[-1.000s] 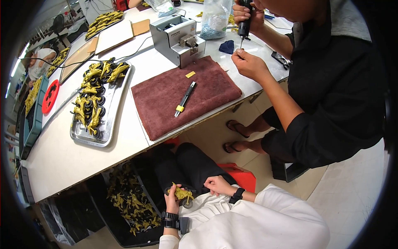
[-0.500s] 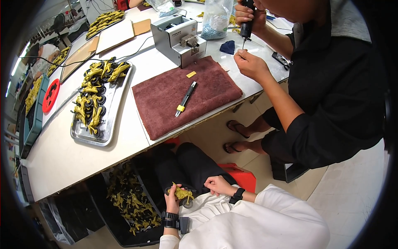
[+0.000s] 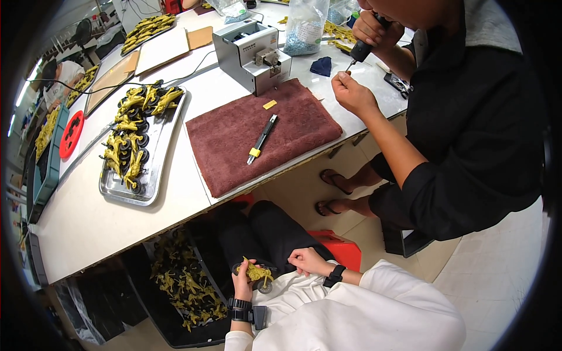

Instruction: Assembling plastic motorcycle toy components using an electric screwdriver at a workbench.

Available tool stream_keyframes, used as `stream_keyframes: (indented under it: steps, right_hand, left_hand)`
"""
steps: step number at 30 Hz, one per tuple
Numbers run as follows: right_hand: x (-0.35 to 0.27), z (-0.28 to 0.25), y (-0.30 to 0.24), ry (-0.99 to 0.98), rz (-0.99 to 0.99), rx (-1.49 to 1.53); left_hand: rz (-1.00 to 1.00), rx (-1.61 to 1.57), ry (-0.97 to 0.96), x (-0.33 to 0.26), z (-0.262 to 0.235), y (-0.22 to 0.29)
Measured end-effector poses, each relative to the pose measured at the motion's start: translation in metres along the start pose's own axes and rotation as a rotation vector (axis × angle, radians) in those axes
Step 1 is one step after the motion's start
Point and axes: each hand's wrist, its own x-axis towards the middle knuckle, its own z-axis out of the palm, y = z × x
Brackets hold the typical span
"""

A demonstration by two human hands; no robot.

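Note:
My left hand (image 3: 242,285) is closed around a yellow toy motorcycle (image 3: 256,272) with dark wheels, low over my lap. My right hand (image 3: 309,261) rests on my dark trousers to the right of it, fingers curled in; whether anything is inside them is hidden. Beside my left forearm, below the table, a black bin (image 3: 219,275) holds a heap of similar yellow toys (image 3: 186,284). On the table, a metal tray (image 3: 153,190) carries several more yellow motorcycles (image 3: 130,137) with black wheels.
A brown towel (image 3: 222,155) bears a utility knife (image 3: 261,139) and a small yellow piece (image 3: 269,105). Behind it stands a grey machine (image 3: 243,61). At the right a co-worker in black (image 3: 468,128) handles a black electric screwdriver (image 3: 362,51). A red stool (image 3: 345,248) is under me.
The co-worker's screwdriver has tilted and shifted right, its tip still near their other hand. My hands and the toy motorcycle stay in place.

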Motion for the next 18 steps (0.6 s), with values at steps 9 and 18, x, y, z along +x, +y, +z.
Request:
stream_keyframes:
  steps: [9, 18]
  right_hand:
    - [0.0002, 0.0005, 0.0007, 0.003, -0.001, -0.01]
    - [-0.0001, 0.0002, -0.002, -0.004, 0.003, -0.004]
  left_hand:
    - [0.003, -0.008, -0.008, 0.0043, -0.0036, -0.0036]
    - [0.007, -0.024, -0.012, 0.0031, -0.0032, -0.0027]
